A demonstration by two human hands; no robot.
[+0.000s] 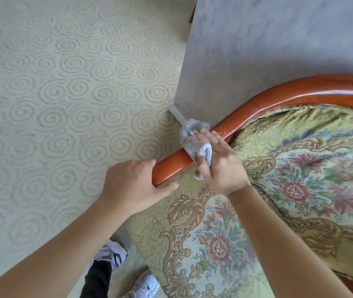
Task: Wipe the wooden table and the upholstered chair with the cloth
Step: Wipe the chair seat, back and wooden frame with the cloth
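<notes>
The upholstered chair fills the lower right: a glossy reddish wooden armrest (246, 117) curves around a floral green-gold seat cushion (300, 179). A crumpled grey-white cloth (190, 136) is wrapped over the armrest. My right hand (220, 164) presses and grips the cloth against the wood, fingers on top, thumb underneath. My left hand (132, 186) clasps the near end of the same armrest, thumb below it. The wooden table is not in view.
A pale grey wall corner (257, 50) with a white baseboard (177, 115) stands right behind the armrest. Cream carpet (53, 93) with a spiral pattern covers the left. My white sneakers (145, 284) and a dark trouser leg show at the bottom.
</notes>
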